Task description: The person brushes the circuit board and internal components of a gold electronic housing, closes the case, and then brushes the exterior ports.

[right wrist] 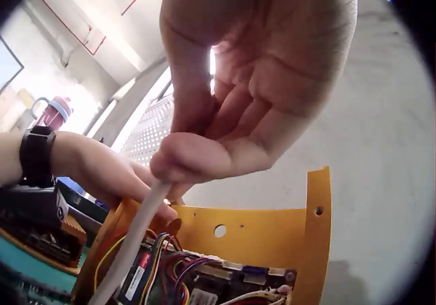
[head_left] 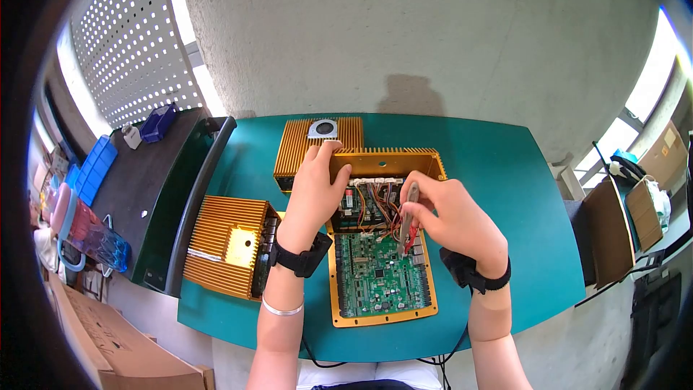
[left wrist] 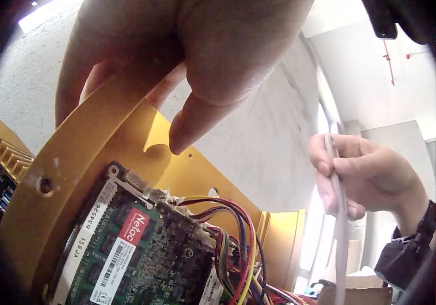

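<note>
The left hand (head_left: pixel 315 186) grips the upper left wall of an open gold metal case (head_left: pixel 390 164), its thumb on the inner side in the left wrist view. Between thumb and fingers the right hand (head_left: pixel 455 218) pinches a slim grey-white tool (head_left: pixel 408 220), shaped like tweezers. The tool's tip points down by red wires (head_left: pixel 411 240) at the top edge of a green circuit board (head_left: pixel 379 274). Inside the raised case sit a memory module labelled Netac (left wrist: pixel 122 244) and bundles of coloured wires (left wrist: pixel 238 240).
A gold finned case with a round fan (head_left: pixel 323 128) stands behind, another gold finned case (head_left: pixel 224 245) at the left. Farther left are a black cart top (head_left: pixel 137 180), a blue tray (head_left: pixel 95 170) and a bottle (head_left: pixel 94 235). Black cables hang at the table's front edge.
</note>
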Demonstrator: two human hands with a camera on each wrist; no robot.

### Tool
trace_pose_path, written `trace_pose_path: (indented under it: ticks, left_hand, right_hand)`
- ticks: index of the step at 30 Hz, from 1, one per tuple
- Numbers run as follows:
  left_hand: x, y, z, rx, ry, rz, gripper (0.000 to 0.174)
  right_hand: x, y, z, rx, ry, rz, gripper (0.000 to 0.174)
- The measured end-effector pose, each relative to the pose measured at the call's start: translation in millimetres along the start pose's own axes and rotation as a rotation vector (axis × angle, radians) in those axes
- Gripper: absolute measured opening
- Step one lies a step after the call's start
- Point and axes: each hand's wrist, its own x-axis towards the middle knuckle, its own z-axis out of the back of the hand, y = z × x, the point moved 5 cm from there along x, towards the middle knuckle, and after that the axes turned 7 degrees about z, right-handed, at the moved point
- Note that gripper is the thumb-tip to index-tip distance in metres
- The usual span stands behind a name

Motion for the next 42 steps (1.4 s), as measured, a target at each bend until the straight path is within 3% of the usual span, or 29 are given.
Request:
trace_pose_path:
  ticks: [1, 3, 7, 12, 16, 27, 30, 33, 36, 39, 42]
  left_hand:
    - [0, 0, 0, -0.002, 0.001, 0.006, 0.034]
    - [0, 0, 0, 0.001, -0.002, -0.001, 0.034]
    - [0, 0, 0, -0.003, 0.002, -0.004, 0.034]
    - [-1, -1, 1, -0.021, 0.012, 0.008, 0.034]
    - [-1, 0, 0, 0.007, -0.004, -0.008, 0.034]
    - [0, -1, 0, 0.003, 0.015, 0.008, 0.033]
    - [0, -1, 1, 0.004, 0.018, 0.014, 0.033]
    - [0, -1, 1, 0.008, 0.014, 0.006, 0.033]
    - [0, -2, 1, 0.008, 0.011, 0.013, 0.033]
    - [0, -1, 1, 0.004, 0.011, 0.026, 0.033]
    - [0, -1, 1, 0.002, 0.008, 0.025, 0.033]
  right_hand:
    - [0, 2, 2, 0.0, -0.001, 0.0, 0.006]
    - [-3, 6, -1, -0.03, 0.2, -0.028, 0.006]
    - [-8, 2, 11, 0.032, 0.173, -0.04, 0.006]
    - [-11, -1, 47, 0.221, -0.324, -0.103, 0.004]
    - [-6, -18, 47, 0.297, -0.365, -0.107, 0.003]
    - [-11, -30, 46, 0.256, -0.261, -0.264, 0.003]
    - [-10, -25, 29, 0.258, -0.045, -0.293, 0.005]
    - [-11, -17, 21, 0.18, 0.048, -0.285, 0.003]
    - [-12, -4, 31, 0.23, -0.117, -0.257, 0.001]
    - [-13, 11, 51, 0.068, -0.419, -0.041, 0.001]
    - [-11, 9, 48, 0.038, -0.457, 0.011, 0.002]
